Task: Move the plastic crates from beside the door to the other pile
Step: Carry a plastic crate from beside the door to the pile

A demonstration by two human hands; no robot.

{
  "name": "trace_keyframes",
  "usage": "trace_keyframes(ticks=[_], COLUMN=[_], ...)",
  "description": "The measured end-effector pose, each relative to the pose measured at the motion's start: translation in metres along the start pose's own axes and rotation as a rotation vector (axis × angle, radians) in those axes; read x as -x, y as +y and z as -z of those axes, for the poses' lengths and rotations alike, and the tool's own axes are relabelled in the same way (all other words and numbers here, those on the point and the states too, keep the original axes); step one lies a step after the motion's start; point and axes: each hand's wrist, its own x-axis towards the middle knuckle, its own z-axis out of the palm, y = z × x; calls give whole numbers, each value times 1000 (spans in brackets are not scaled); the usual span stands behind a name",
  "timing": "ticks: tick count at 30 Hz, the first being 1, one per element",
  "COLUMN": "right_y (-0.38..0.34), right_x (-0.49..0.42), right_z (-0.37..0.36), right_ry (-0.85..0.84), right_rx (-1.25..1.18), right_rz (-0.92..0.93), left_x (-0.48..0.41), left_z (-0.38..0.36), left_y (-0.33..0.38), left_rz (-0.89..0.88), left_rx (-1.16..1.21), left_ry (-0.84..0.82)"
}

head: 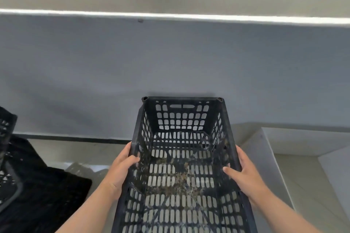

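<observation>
A black slotted plastic crate (181, 117) is held up in front of me, its open top facing me and dirt specks on its bottom. My left hand (123, 166) grips its left rim, thumb inside the wall. My right hand (244, 172) grips the right rim, thumb inside as well. The crate's near end runs out of the bottom of the view. At the far left edge stands part of another black crate (6, 138).
A grey wall (170, 58) with a bright horizontal strip faces me close behind the crate. A black mat (47, 191) lies on the tiled floor at lower left. A pale raised step or ledge (284, 147) sits at the right.
</observation>
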Motion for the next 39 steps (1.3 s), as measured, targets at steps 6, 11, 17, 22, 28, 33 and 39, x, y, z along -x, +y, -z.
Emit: trace_keyframes(ticks=[6,11,17,22,28,33,39], right_y=[102,159,220,257,278,283,291], right_x=[-51,-79,-118,-138,-157,-166,-164], right_z=[-32,-52,-74,-87,-100,-108,-114], right_ry=[24,39,44,49,83,105,129], right_rx=[-67,-95,-123,-146,-153,-131,-92], right_rz=[15,5,20,21,6,-18,-51], left_x=[-62,-105,-149,-169,-187,-192,-189], left_z=[-9,-8,-8,-12,-10,-12,-16], left_y=[-92,-153,-214,-238,-260,-264,-273], left_rz=[-23,-11,-17,-27,-44,-104,-149], left_rx=[-25,-25,-19,-44,-42,-143,-201], left_ry=[30,39,77,68,65,90,125])
